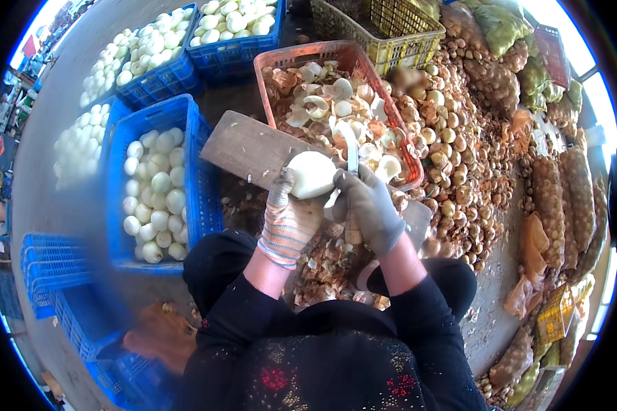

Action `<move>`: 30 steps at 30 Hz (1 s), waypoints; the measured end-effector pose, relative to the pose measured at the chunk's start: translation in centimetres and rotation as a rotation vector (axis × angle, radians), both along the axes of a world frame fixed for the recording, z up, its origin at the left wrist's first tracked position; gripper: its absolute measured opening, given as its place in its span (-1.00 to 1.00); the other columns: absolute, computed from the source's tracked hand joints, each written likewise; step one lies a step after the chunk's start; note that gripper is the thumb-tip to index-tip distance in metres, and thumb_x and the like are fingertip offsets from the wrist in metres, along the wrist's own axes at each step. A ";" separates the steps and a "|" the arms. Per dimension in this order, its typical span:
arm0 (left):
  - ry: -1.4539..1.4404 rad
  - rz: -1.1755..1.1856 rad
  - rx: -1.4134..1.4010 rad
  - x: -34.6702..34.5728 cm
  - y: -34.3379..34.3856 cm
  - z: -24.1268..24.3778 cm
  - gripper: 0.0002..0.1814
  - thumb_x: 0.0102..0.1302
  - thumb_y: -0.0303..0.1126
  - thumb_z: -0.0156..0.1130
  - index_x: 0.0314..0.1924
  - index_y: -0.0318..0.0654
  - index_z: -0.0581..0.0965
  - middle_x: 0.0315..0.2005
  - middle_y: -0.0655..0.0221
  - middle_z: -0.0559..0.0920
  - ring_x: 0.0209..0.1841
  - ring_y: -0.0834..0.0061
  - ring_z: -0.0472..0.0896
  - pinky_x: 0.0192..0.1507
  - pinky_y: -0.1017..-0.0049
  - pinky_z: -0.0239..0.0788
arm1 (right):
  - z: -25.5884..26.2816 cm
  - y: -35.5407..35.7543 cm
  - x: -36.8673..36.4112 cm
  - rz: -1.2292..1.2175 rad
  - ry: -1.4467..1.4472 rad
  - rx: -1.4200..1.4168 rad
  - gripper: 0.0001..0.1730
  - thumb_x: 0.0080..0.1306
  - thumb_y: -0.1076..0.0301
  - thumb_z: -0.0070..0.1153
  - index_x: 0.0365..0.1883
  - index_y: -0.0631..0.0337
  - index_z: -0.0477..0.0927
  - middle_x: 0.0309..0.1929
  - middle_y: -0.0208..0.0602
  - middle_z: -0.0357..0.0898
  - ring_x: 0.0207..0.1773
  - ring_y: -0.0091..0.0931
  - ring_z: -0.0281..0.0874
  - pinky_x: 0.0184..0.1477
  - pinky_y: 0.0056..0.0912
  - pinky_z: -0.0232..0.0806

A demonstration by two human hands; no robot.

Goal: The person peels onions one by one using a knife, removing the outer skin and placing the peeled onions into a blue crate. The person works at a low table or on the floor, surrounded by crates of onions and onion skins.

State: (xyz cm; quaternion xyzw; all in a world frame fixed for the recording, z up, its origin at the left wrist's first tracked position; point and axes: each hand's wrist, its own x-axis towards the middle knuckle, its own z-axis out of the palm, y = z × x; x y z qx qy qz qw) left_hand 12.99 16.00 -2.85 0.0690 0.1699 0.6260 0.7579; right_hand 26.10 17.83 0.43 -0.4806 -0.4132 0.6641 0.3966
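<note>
My left hand (293,218), in a striped knit work glove, holds a peeled white onion (312,174) over the near edge of a wooden board (247,146). Just right of the onion, my right hand (367,205), in a grey-coated glove, is closed on a knife by its wooden handle (353,231); part of a pale blade (352,154) points away from me. A strip of white onion layer hangs by the right fingers. Beyond the hands stands a red plastic crate (411,154) holding onion skins and peeled-off layers.
At the left, blue crates (146,110) hold peeled onions. Unpeeled onions (447,169) lie heaped at the right, with mesh sacks (547,190) beyond. A yellow crate (411,46) stands behind the red one. Onion skins (324,277) litter the floor between my knees.
</note>
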 end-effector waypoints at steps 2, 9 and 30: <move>0.015 -0.025 0.045 -0.3 0.2 0.2 -0.29 0.03 0.00 0.27 0.08 -0.29 0.31 0.00 0.24 0.44 0.09 0.30 0.37 0.22 0.30 0.14 | 0.5 -0.1 0.0 -0.045 0.047 0.030 -0.75 0.24 0.29 -0.03 -0.25 0.30 0.34 -0.50 -0.39 0.42 -0.62 -0.63 0.40 -0.57 -0.61 0.29; 0.202 -0.021 0.224 -0.9 0.7 1.9 -0.28 0.09 -0.05 0.26 0.17 -0.22 0.23 0.01 0.28 0.39 0.10 0.32 0.37 0.16 0.36 0.21 | 3.9 -1.0 0.4 -0.088 -0.230 0.304 -0.88 0.18 0.42 0.02 -0.42 0.28 0.39 -0.60 -0.38 0.40 -0.60 -0.58 0.38 -0.51 -0.52 0.29; -0.008 0.045 -0.020 -1.3 0.8 0.5 -0.33 0.07 -0.09 0.30 0.10 -0.25 0.29 -0.05 0.27 0.44 0.00 0.36 0.42 0.11 0.28 0.26 | 1.4 2.0 2.2 0.206 -1.138 0.786 -0.75 0.21 0.31 0.04 -0.24 0.29 0.42 -0.53 -0.20 0.52 -0.50 -0.36 0.53 -0.43 -0.36 0.37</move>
